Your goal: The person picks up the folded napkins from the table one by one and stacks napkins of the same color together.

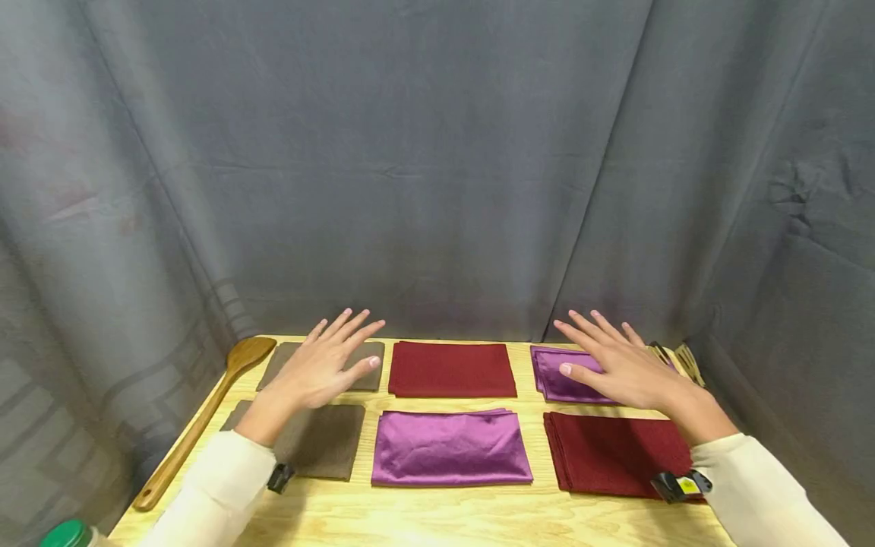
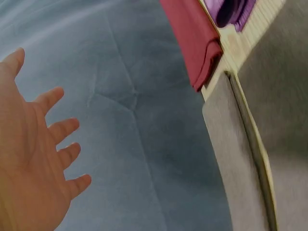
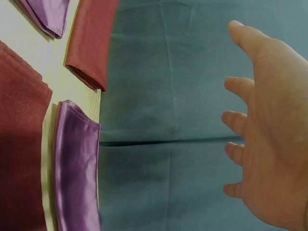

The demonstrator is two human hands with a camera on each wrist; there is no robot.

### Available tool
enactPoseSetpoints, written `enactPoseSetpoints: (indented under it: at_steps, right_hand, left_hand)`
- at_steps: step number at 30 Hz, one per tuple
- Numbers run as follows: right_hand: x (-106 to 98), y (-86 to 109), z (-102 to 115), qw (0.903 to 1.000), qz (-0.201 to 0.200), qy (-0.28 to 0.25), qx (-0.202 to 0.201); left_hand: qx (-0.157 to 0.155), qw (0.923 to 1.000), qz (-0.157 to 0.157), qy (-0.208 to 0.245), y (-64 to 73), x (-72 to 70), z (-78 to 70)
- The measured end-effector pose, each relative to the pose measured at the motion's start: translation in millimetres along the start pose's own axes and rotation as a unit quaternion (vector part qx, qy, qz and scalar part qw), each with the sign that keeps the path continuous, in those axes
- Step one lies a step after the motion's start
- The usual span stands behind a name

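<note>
In the head view my left hand (image 1: 321, 371) hovers over the grey-brown folded cloths on the left, fingers spread and holding nothing. One such cloth (image 1: 365, 366) lies at the back and another (image 1: 324, 444) in front of it. My right hand (image 1: 625, 368) is held out with spread fingers above a purple satin cloth (image 1: 567, 380) at the back right, partly covering it from view. A dark red folded cloth (image 1: 615, 454) lies below the right forearm. Between the hands are a dark red cloth (image 1: 451, 370) at the back and a purple satin cloth (image 1: 451, 450) in front.
A long wooden spoon (image 1: 205, 418) lies along the table's left edge. A green-lidded container (image 1: 68, 534) shows at the lower left corner. Utensils (image 1: 687, 363), partly hidden, lie at the back right. Grey curtain (image 1: 410, 190) hangs behind the wooden table (image 1: 383, 520).
</note>
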State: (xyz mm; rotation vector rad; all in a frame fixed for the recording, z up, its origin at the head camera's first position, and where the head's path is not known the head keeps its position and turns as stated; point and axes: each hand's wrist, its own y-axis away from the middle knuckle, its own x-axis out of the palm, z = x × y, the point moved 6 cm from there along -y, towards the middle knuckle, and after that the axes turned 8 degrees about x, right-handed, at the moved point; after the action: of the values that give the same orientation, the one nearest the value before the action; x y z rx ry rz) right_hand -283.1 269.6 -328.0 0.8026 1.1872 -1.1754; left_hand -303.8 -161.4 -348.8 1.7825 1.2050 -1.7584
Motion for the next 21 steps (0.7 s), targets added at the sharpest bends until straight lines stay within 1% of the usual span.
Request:
enactPoseSetpoints:
  at_steps: [5, 8, 13, 16, 21]
  right_hand:
    - [0, 8.8, -11, 0.9993, 0.005, -0.037, 0.011]
    - [0, 14.3, -18, 0.9985, -0.002, -0.053, 0.017]
    - [8, 24.6, -30, 0.9971, -0.021, -0.072, 0.018]
    - [14, 30.2, -37, 0.9954, -0.019, -0.091, 0.024]
    - [18, 40.6, -51, 0.9919, -0.018, -0.120, 0.037]
  left_hand:
    - [0.004, 0.9995, -0.022, 0.021, -5.6, 8.6, -9.8]
    - [0.013, 0.9983, -0.037, 0.044, -13.0, 15.2, -19.6]
    - [0.031, 0.9930, -0.056, 0.099, -26.3, 34.2, -38.0]
    - [0.031, 0.9891, -0.052, 0.134, -30.1, 48.6, -47.5]
    - [0.036, 0.9829, -0.044, 0.175, -35.4, 70.1, -63.1]
